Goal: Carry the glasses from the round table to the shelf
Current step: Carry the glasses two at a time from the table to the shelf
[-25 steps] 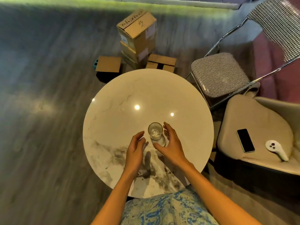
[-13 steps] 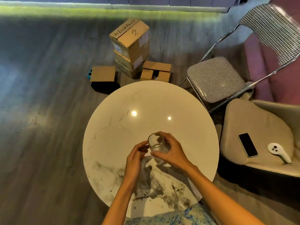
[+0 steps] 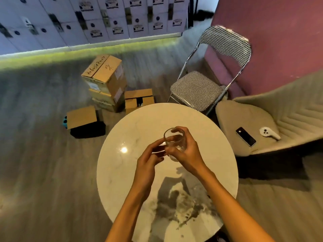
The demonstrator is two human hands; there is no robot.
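Your right hand (image 3: 187, 151) has its grip wrapped around a clear, empty short glass (image 3: 174, 143), tilted above the middle of the round marble tabletop (image 3: 218, 172). Your left hand (image 3: 148, 165), loosely curled and holding nothing, touches the glass's side with its fingertips.

Dim, warm indoor light. A bright lamp glare sits on the round white marble table (image 3: 201, 137) left of centre (arm shadows fall nearer the viewer); beyond it, edges bend and blur.
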